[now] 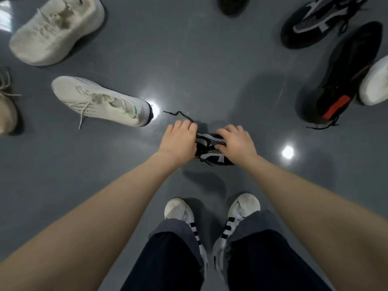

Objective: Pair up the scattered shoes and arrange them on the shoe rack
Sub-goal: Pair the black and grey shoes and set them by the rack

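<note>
— What have I got hold of?
— A black-and-white mesh sneaker [212,149] on the grey floor [199,59], just ahead of my own striped shoes [212,219]. My left hand [178,141] curls on its near-left side, fingers at the black lace [180,114]; my right hand [237,141] clamps over the top.
— And around the grip?
— Left, a white knit runner [100,101]; beyond it, a chunky cream sneaker [56,32]. Far right, a matching mesh sneaker [317,19] and a black shoe with an orange tab [346,74].
</note>
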`<control>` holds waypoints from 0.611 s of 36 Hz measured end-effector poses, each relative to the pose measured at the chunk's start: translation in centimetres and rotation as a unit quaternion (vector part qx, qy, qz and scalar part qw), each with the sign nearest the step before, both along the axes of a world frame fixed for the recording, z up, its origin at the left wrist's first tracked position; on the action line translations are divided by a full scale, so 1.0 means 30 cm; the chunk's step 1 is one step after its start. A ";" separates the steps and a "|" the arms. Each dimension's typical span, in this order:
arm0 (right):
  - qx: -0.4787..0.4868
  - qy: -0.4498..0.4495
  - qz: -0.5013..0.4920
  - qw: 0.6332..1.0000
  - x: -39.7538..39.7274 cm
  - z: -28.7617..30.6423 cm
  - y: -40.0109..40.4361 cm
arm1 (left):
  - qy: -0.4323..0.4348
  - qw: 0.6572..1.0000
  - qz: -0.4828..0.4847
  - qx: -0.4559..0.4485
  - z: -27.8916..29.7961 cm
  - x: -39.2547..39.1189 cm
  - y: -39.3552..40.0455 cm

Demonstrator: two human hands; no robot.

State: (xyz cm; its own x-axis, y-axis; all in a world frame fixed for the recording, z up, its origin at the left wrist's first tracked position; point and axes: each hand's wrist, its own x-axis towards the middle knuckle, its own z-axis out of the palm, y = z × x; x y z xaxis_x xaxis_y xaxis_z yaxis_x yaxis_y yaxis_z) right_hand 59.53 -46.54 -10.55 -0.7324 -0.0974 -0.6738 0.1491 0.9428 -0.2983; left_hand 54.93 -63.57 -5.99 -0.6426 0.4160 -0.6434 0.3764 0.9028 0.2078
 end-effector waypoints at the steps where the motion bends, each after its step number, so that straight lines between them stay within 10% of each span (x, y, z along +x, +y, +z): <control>1: 0.004 0.017 -0.005 1.000 0.001 -0.011 -0.008 | -0.002 1.000 -0.001 0.001 -0.015 0.003 0.004; 22: -0.043 0.183 -0.065 0.980 -0.137 0.526 0.115 | 0.051 0.998 -0.036 0.025 0.458 -0.148 0.155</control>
State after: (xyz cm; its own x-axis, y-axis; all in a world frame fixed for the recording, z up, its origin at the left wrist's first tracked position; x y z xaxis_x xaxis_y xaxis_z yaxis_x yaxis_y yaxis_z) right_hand 55.42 -43.10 5.22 -0.9334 -0.0311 -0.3575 0.1355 0.8920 -0.4312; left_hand 50.50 -58.91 7.77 -0.6713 0.4930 -0.5534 0.4607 0.8625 0.2095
